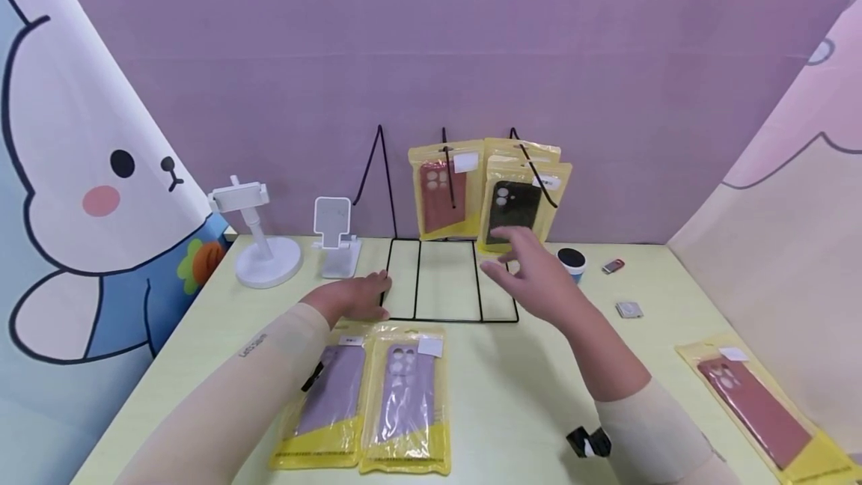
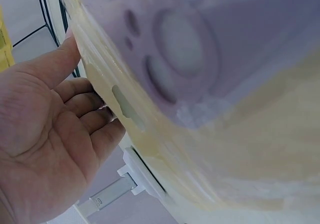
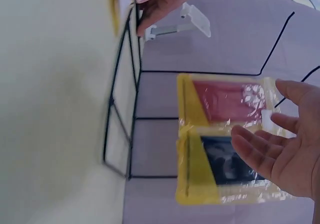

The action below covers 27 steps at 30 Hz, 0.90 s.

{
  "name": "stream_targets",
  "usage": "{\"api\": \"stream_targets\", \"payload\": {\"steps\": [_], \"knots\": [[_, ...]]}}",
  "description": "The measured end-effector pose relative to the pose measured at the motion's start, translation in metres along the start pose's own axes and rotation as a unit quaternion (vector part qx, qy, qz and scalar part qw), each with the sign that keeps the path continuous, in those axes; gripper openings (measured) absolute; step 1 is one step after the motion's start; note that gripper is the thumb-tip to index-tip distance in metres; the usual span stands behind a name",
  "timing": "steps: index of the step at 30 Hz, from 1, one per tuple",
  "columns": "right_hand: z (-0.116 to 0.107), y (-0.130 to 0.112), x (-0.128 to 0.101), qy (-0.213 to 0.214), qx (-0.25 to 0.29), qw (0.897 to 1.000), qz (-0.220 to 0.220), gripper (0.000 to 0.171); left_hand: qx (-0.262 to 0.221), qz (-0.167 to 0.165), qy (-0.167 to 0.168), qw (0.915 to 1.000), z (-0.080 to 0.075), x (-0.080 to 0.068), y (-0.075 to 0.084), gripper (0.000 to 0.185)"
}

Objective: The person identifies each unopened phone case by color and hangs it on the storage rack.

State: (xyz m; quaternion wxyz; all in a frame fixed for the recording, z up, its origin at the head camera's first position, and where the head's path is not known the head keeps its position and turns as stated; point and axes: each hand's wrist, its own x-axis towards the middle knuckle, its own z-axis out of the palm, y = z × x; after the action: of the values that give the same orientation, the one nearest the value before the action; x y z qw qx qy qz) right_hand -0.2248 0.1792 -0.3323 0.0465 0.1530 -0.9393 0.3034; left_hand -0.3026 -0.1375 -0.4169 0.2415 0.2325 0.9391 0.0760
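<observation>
A black wire rack stands on the table, its hooks rising at the back. My left hand rests at the left side of its base, thumb and fingers spread along the rod. My right hand is in front of the right hook, fingers loosely bent and holding nothing. Behind it hangs a yellow-edged bag with a black phone case, another bag partly hidden behind. On the middle hook hangs a bagged red phone case. In the left wrist view, a bagged purple phone case is close beside my left hand.
Two bagged purple cases lie in front of the rack. Left of it stand a white phone stand and a smaller one. At right are a black-topped round container, small red object, silver square and bagged red case.
</observation>
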Motion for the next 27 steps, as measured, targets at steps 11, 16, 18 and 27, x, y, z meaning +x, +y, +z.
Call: {"api": "stream_targets", "payload": {"steps": [11,16,18,27], "knots": [[-0.01,0.047,-0.044,-0.062,-0.027,0.998,-0.002,0.044,0.001,0.01,0.0,1.0,-0.002,-0.001,-0.001,0.079],[-0.024,0.073,-0.063,-0.051,-0.045,0.998,-0.001,0.029,-0.001,0.009,0.002,1.0,-0.002,-0.002,-0.002,0.078],[-0.031,0.083,-0.071,-0.045,-0.053,0.998,0.012,0.028,-0.004,0.006,0.0,1.0,-0.002,-0.003,-0.002,0.079],[-0.07,0.135,-0.107,-0.017,-0.085,0.993,0.083,0.04,-0.006,-0.004,-0.004,1.0,0.003,0.001,-0.005,0.08]]}}
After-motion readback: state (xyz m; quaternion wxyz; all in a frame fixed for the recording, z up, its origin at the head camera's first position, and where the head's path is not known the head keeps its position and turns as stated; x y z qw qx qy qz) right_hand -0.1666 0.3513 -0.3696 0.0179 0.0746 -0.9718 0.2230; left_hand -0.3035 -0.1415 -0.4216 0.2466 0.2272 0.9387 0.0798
